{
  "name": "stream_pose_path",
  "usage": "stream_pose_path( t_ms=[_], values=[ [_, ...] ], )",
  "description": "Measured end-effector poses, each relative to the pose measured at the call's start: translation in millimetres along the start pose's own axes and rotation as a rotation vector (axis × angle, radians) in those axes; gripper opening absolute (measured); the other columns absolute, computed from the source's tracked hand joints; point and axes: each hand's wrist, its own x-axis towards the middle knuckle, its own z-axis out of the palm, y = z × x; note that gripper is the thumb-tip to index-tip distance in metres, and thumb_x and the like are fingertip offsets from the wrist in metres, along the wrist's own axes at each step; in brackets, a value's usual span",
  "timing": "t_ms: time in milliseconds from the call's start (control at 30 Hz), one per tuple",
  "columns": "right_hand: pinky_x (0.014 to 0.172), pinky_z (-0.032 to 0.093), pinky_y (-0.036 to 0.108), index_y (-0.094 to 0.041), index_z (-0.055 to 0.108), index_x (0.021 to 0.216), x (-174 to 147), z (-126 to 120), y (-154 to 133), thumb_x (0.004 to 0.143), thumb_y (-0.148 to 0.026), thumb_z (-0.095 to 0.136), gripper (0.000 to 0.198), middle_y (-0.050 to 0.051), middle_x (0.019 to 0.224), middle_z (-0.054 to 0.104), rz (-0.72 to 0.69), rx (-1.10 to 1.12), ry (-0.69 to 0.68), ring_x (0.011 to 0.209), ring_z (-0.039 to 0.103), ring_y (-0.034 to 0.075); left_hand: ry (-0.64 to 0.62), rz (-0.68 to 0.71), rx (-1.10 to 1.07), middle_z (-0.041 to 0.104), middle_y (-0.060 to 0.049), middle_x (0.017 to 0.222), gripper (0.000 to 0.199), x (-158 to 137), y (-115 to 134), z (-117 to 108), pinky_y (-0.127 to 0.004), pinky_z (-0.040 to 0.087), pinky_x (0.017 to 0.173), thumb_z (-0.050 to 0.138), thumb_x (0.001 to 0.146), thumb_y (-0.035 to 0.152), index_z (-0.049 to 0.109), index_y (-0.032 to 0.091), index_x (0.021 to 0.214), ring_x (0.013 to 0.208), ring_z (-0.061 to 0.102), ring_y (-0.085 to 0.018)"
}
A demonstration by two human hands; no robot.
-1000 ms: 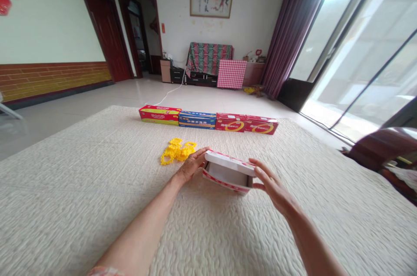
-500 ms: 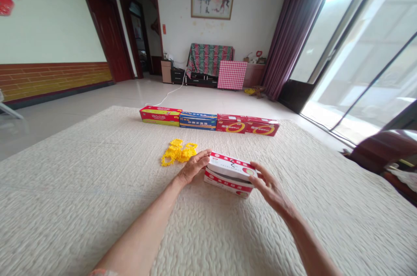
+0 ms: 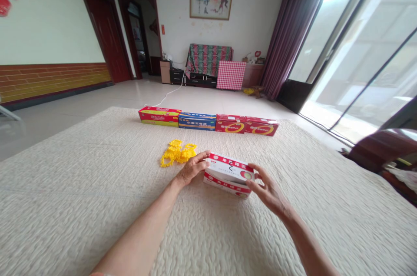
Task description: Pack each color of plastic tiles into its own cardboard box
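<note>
A white-and-red cardboard box (image 3: 226, 188) with printed characters rests on the quilted cover in front of me. Its lid flap (image 3: 230, 169), marked with a black pen stroke, lies nearly down, and a narrow dark gap shows along the front edge. My left hand (image 3: 192, 170) holds the left end of the lid between fingers and thumb. At the opposite end, my right hand (image 3: 267, 187) has its fingers behind the lid and its thumb at the front corner. Just left of the box lies a small heap of yellow plastic pieces (image 3: 177, 153) with toothed edges.
Beyond the heap, a red-and-green box (image 3: 159, 116), a blue box (image 3: 196, 121) and two red boxes (image 3: 230, 124) stand end to end in a row. The quilted cover (image 3: 81, 197) spreads beneath everything. A dark red rounded piece of furniture (image 3: 384, 150) is at the right.
The lid flap has come down at the front, and the dark gap beneath it has narrowed. Both hands stay at the box's ends.
</note>
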Motion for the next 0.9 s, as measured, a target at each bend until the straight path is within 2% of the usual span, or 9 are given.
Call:
stream_pose_path(
  t_ms=[200,300,367,433,500,600,700,900],
  values=[
    [0.079,0.056,0.041,-0.026,0.045,0.126,-4,-1,4,0.076,-0.043,0.064,0.056,0.012,0.131,0.048,-0.068,0.007,-0.1,0.106,0.057,0.026,0.013,0.028,0.024,0.061,-0.009,0.123,0.056,-2,-1,1,-0.036,0.04,0.097,0.063,0.072,0.028,0.056,0.017,0.127,0.112,0.055,-0.025],
    [0.082,0.054,0.042,-0.028,0.042,0.129,-6,1,13,0.075,-0.033,0.064,0.059,0.012,0.138,0.04,-0.152,-0.049,-0.088,0.107,0.056,0.024,0.016,0.029,0.002,0.062,-0.009,0.123,0.054,0,-3,2,-0.036,0.041,0.097,0.064,0.072,0.029,0.057,0.017,0.125,0.112,0.056,-0.025],
    [0.086,0.053,0.043,-0.028,0.034,0.137,-7,1,20,0.076,-0.03,0.062,0.067,0.013,0.14,0.038,-0.165,-0.044,-0.065,0.109,0.056,0.024,0.025,0.007,-0.044,0.061,-0.009,0.125,0.055,1,-4,4,-0.037,0.043,0.095,0.064,0.074,0.034,0.056,0.018,0.126,0.113,0.056,-0.026],
    [0.09,0.05,0.047,-0.029,0.022,0.143,-8,1,26,0.074,-0.031,0.064,0.081,0.015,0.142,0.038,-0.13,-0.026,-0.028,0.116,0.052,0.026,0.097,-0.018,-0.057,0.061,-0.01,0.127,0.055,2,-4,5,-0.037,0.045,0.094,0.063,0.076,0.042,0.057,0.018,0.125,0.115,0.056,-0.027],
    [0.09,0.048,0.05,-0.028,0.014,0.146,-9,0,30,0.071,-0.033,0.067,0.093,0.017,0.143,0.038,-0.048,-0.013,0.026,0.12,0.051,0.03,0.222,-0.022,0.011,0.06,-0.011,0.128,0.052,3,-3,6,-0.036,0.045,0.093,0.062,0.077,0.047,0.061,0.018,0.12,0.119,0.053,-0.028],
    [0.082,0.052,0.047,-0.027,0.009,0.147,-9,1,30,0.072,-0.037,0.067,0.096,0.019,0.138,0.045,0.074,0.069,0.043,0.104,0.061,0.028,0.339,-0.042,0.117,0.061,-0.01,0.127,0.049,5,-5,5,-0.034,0.049,0.087,0.062,0.076,0.05,0.065,0.018,0.114,0.117,0.054,-0.028],
    [0.077,0.054,0.043,-0.027,0.014,0.147,-10,2,24,0.074,-0.041,0.065,0.09,0.017,0.134,0.05,0.077,0.121,0.004,0.092,0.065,0.024,0.346,-0.042,0.078,0.066,-0.009,0.118,0.049,6,-7,3,-0.034,0.05,0.083,0.064,0.075,0.048,0.065,0.019,0.115,0.106,0.061,-0.026],
    [0.081,0.053,0.044,-0.021,0.011,0.147,-9,0,8,0.075,-0.05,0.065,0.095,0.015,0.121,0.061,0.094,0.181,0.017,0.093,0.066,0.026,0.338,-0.034,-0.019,0.07,-0.009,0.106,0.053,8,-9,-1,-0.033,0.052,0.074,0.065,0.074,0.046,0.062,0.017,0.119,0.091,0.065,-0.023]
  ],
)
